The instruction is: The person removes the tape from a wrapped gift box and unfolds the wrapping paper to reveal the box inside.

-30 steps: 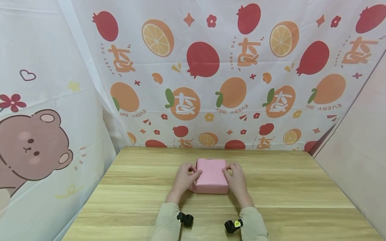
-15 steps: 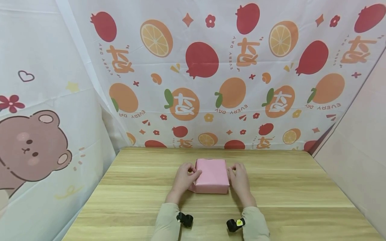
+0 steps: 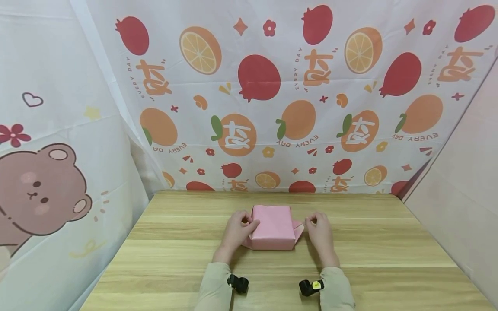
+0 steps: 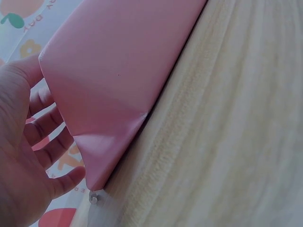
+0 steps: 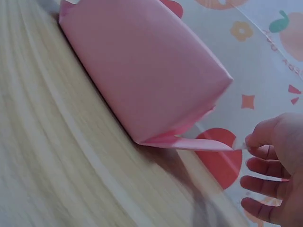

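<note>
A box wrapped in pink paper (image 3: 273, 222) lies on the wooden table, between both hands. My left hand (image 3: 236, 229) holds it at the left side, thumb on its top edge; in the left wrist view the other fingers (image 4: 47, 127) are partly behind the paper. A folded pink flap (image 4: 102, 161) sticks out low on that side, a small clear bit (image 4: 94, 196) at its tip. On the right, another pointed paper flap (image 5: 199, 144) stands out from the box. At its tip, my right hand (image 3: 320, 231) pinches a small whitish, see-through piece that looks like tape (image 5: 240, 144).
The light wooden table (image 3: 175, 259) ends at a white curtain (image 3: 288, 90) printed with fruit. Another curtain (image 3: 105, 259) with a bear print hangs at the left, and a plain pale one (image 3: 459, 203) at the right. A small black camera (image 3: 238, 284) sits at each wrist.
My right hand has moved right, away from the box's top edge, and the right paper flap has come out sideways with it. The left hand and the box have stayed in place.
</note>
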The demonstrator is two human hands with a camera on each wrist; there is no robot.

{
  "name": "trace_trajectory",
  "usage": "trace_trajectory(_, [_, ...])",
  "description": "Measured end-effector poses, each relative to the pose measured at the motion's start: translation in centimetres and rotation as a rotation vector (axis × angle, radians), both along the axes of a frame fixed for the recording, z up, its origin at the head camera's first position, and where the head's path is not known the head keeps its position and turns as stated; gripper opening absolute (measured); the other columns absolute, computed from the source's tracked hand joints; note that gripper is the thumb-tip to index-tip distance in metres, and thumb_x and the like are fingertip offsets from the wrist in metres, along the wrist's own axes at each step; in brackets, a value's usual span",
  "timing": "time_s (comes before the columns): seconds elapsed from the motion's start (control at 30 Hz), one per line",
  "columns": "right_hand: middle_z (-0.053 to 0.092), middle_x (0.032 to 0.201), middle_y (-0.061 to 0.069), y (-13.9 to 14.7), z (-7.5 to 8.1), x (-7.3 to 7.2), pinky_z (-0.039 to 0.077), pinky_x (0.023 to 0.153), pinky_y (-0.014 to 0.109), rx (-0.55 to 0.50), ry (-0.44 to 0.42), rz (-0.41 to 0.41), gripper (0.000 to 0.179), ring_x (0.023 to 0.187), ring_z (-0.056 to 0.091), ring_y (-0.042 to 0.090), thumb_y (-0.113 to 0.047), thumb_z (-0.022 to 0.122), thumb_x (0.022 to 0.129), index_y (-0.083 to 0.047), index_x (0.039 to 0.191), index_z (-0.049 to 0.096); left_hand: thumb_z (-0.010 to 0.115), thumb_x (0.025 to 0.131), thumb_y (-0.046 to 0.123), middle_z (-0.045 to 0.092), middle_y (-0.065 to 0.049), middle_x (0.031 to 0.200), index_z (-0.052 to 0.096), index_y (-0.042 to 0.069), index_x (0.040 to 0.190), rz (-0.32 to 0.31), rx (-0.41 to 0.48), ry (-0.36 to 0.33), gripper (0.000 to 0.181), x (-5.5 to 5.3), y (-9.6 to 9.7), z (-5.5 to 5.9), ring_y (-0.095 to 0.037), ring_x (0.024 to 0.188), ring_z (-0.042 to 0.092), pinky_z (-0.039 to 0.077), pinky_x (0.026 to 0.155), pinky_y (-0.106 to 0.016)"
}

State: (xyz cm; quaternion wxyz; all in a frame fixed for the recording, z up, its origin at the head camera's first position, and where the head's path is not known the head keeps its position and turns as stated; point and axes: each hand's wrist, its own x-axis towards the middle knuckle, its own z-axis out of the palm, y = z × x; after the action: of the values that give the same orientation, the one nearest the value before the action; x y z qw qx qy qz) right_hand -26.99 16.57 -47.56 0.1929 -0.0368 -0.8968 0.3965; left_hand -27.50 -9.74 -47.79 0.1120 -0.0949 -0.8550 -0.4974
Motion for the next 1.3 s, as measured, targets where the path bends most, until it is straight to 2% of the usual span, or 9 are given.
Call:
trace_trajectory(0.17, [0.059, 0.087, 0.014, 0.9, -0.4, -0.1, 0.048, 0.076, 0.038, 0.004, -0.054, 0.007, 0.011, 0.083, 0.057, 0.026, -0.010, 0.062, 0.088, -0.001, 0.082, 0.060, 0.075, 0.085, 0.025, 0.059, -0.011, 0.087, 0.058, 0.010, 0.077, -0.002, 0.009, -0.020, 0.024, 0.1, -0.1, 0.0, -0.017, 0.083, 0.052, 0.043, 0.071, -0.021])
trace_trajectory(0.4, [0.064, 0.090, 0.018, 2.4, -1.0, 0.0, 0.051, 0.080, 0.043, -0.001, -0.143, 0.039, 0.009, 0.086, 0.061, 0.028, -0.004, 0.058, 0.088, 0.003, 0.091, 0.063, 0.075, 0.085, 0.025, 0.059, -0.010, 0.088, 0.058, 0.009, 0.079, 0.002, 0.008, -0.023, 0.024, 0.1, -0.1, -0.1, -0.012, 0.079, 0.051, 0.043, 0.070, -0.021])
trace_trajectory(0.53, [0.065, 0.089, 0.017, 2.9, -1.1, 0.2, 0.050, 0.079, 0.041, -0.006, -0.165, 0.040, 0.009, 0.086, 0.061, 0.028, -0.002, 0.057, 0.089, 0.004, 0.093, 0.063, 0.075, 0.085, 0.023, 0.059, -0.011, 0.087, 0.058, 0.008, 0.078, -0.002, 0.019, -0.025, 0.023, 0.1, 0.0, -0.2, -0.012, 0.079, 0.051, 0.044, 0.070, -0.020])
trace_trajectory(0.7, [0.065, 0.088, 0.017, 3.1, -0.9, 0.2, 0.050, 0.076, 0.038, 0.001, -0.145, 0.035, 0.010, 0.085, 0.062, 0.028, -0.002, 0.057, 0.088, 0.004, 0.092, 0.064, 0.075, 0.085, 0.022, 0.059, -0.009, 0.085, 0.057, 0.008, 0.079, -0.013, 0.043, -0.032, 0.023, 0.1, 0.0, -0.2, -0.013, 0.077, 0.052, 0.044, 0.068, -0.019])
trace_trajectory(0.87, [0.066, 0.090, 0.017, 2.9, -1.0, 0.0, 0.050, 0.081, 0.043, 0.011, -0.117, 0.016, 0.011, 0.087, 0.062, 0.029, -0.005, 0.058, 0.089, 0.003, 0.092, 0.065, 0.075, 0.085, 0.025, 0.059, -0.006, 0.084, 0.058, 0.009, 0.079, -0.017, 0.054, -0.035, 0.024, 0.1, -0.2, -0.2, -0.013, 0.078, 0.053, 0.044, 0.069, -0.020])
trace_trajectory(1.07, [0.065, 0.090, 0.017, 2.0, -0.9, -0.2, 0.050, 0.079, 0.043, 0.012, -0.091, -0.005, 0.013, 0.085, 0.062, 0.029, -0.009, 0.058, 0.090, 0.001, 0.091, 0.065, 0.074, 0.086, 0.027, 0.060, -0.004, 0.086, 0.060, 0.011, 0.080, 0.012, 0.028, -0.004, 0.022, 0.1, -0.2, 0.0, -0.014, 0.081, 0.054, 0.046, 0.072, -0.024])
trace_trajectory(1.2, [0.064, 0.091, 0.017, 1.0, -0.9, -0.4, 0.051, 0.079, 0.044, 0.016, -0.035, -0.012, 0.012, 0.085, 0.062, 0.029, -0.009, 0.059, 0.089, 0.000, 0.090, 0.066, 0.071, 0.089, 0.025, 0.064, -0.008, 0.097, 0.067, 0.010, 0.093, 0.059, 0.018, 0.026, 0.016, 0.1, 0.0, 0.4, -0.025, 0.092, 0.058, 0.049, 0.082, -0.037])
trace_trajectory(1.3, [0.063, 0.096, 0.019, -0.1, -0.9, -0.6, 0.051, 0.081, 0.046, 0.005, 0.012, -0.005, 0.012, 0.089, 0.061, 0.031, -0.011, 0.061, 0.090, 0.000, 0.093, 0.066, 0.068, 0.091, 0.025, 0.065, -0.012, 0.109, 0.068, 0.008, 0.108, 0.107, -0.008, 0.044, 0.024, 0.0, 0.3, 0.5, -0.033, 0.105, 0.058, 0.048, 0.092, -0.047])
